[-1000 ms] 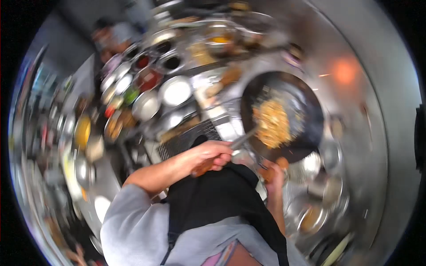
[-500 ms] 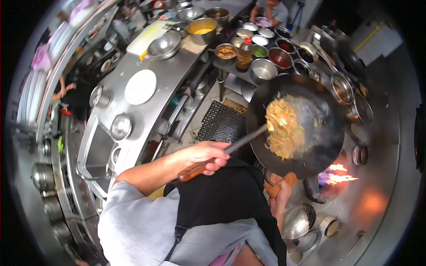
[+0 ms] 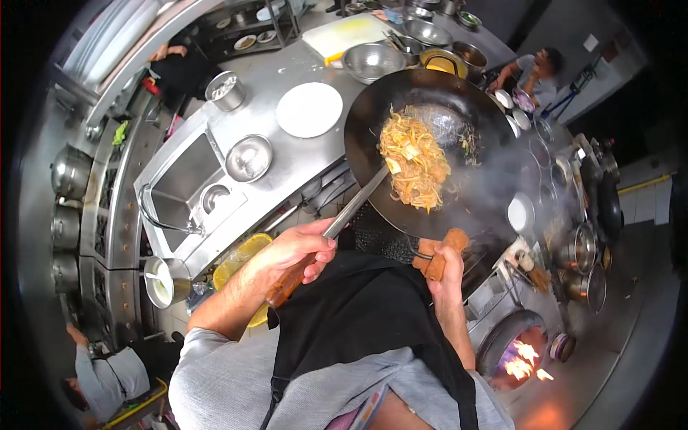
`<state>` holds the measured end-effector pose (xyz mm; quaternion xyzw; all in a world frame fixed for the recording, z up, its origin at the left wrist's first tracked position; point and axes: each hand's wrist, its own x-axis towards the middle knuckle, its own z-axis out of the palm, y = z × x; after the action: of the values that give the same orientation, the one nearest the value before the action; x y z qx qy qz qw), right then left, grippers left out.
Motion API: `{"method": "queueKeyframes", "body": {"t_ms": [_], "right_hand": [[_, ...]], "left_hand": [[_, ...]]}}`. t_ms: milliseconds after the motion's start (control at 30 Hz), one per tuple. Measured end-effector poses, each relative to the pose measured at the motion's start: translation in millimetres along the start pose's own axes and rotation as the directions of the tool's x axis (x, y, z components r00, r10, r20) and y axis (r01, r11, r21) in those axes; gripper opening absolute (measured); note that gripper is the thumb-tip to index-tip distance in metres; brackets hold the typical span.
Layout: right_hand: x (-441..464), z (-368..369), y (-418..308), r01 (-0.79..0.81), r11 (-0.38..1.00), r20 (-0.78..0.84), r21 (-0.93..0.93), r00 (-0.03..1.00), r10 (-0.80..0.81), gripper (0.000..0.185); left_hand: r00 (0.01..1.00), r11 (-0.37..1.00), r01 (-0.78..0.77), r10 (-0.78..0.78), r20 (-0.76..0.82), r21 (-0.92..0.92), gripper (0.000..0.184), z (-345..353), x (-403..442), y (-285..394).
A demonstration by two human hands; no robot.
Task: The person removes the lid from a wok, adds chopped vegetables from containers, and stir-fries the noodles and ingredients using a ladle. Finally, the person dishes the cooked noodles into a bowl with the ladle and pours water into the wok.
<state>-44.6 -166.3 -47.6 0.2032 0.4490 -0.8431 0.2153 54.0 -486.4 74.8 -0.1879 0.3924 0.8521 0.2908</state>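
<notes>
My left hand [image 3: 304,251] is wrapped round the wooden handle of a metal spatula [image 3: 355,204], whose far end rests at the fried noodles. My right hand [image 3: 446,269] grips the wok's handle through an orange-brown cloth [image 3: 451,244]. The dark wok [image 3: 494,190] is held up off the stove, tilted, with its rim over the steel counter's edge. Noodles [image 3: 414,161] with pale pieces lie in a heap at its left side, and smoke rises from the right. A round white plate [image 3: 309,110] lies on the counter just left of the wok.
A lit burner [image 3: 519,358] flames at lower right. On the steel counter [image 3: 287,154] are a metal bowl [image 3: 249,158], a colander [image 3: 373,63] and a cutting board [image 3: 344,36]. A sink [image 3: 183,186] is at left. One person [image 3: 534,75] sits upper right; another [image 3: 111,380] is lower left.
The view has swung toward the counter. The wok has moved from over the stove area to beside the plate, away from the burner flames. Both hands keep their holds.
</notes>
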Motion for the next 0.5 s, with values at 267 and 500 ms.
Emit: {"method": "queueKeyframes", "body": {"t_ms": [267, 500], "right_hand": [[28.3, 66.9, -21.3, -0.043, 0.995, -0.05, -0.089, 0.998, 0.039, 0.031], [47.4, 108.5, -14.7, 0.002, 0.992, -0.153, -0.127, 0.988, -0.021, 0.031]], "left_hand": [[0.993, 0.774, -0.03, 0.098, -0.072, 0.632, 0.037, -135.3, 49.9, 87.0], [0.698, -0.147, 0.403, 0.688, -0.2, 0.903, 0.015, -332.9, 196.3, 189.1]]}}
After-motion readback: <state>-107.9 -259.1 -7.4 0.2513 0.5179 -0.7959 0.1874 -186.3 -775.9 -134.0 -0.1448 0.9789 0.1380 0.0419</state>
